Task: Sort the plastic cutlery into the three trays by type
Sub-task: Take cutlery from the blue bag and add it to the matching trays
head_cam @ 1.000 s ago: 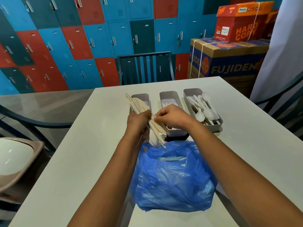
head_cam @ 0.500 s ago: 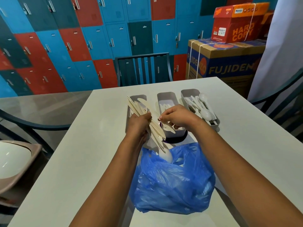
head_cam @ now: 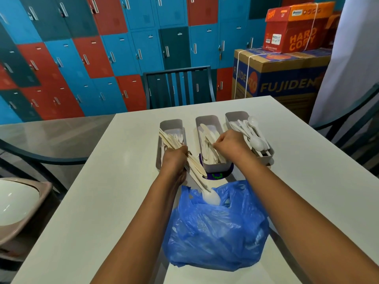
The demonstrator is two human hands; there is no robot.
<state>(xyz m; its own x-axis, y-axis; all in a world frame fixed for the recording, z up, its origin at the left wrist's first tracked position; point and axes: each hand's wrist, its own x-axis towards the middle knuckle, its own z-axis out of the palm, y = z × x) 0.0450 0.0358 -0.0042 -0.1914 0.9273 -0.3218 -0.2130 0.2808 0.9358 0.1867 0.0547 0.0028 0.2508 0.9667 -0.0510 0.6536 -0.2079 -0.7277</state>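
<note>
1. Plenty is still waiting to be sorted, I judge: the blue plastic bag is sitting slumped at the near edge of the tabletop, bulging as if pieces are lying inside, though its contents are too blurred to count.
2. One white spoon is poking its bowl down onto the bag's open mouth, its handle running up into the bundle of cutlery above.
3. Gripping that bundle, the left hand is curling tightly closed around a fan of pale, flat pieces, holding them over the near end of the left tray; so a whole handful is still awaiting sorting.
4. Hovering over the middle tray, the right hand is pinching thumb and fingertips together low at the pieces in it; whether it is holding one or just letting go, I cannot tell.
5. Lying in the middle tray are several flat, knife-like pieces, and the left tray is showing a few pieces whose type is too blurred to name.
6. Filling up nearest the tabletop's right edge, the right tray is holding a heap of white spoons, so sorting looks well under way but not finished.
</note>
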